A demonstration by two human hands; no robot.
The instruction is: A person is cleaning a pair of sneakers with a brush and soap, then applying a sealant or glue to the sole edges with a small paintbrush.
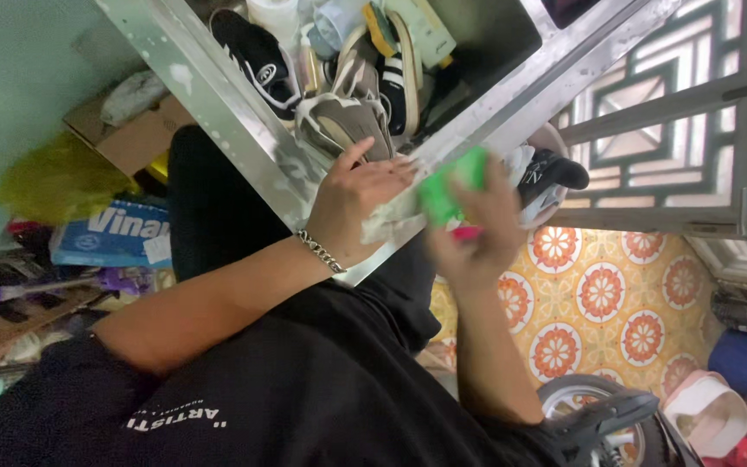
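The left hand (358,201) is pressing a soapy grey shoe (349,121) against the near rim of the steel sink (218,95), fingers wrapped around it. The right hand (470,232) is clutching one green brush (450,190), blurred. Two more dark sneakers are lying in the sink.

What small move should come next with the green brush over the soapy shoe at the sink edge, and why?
Probably draw the green scrubbing brush in the right hand back across the pale soapy shoe: the left hand already pins it on the steel sink's rim, and foam covers it.
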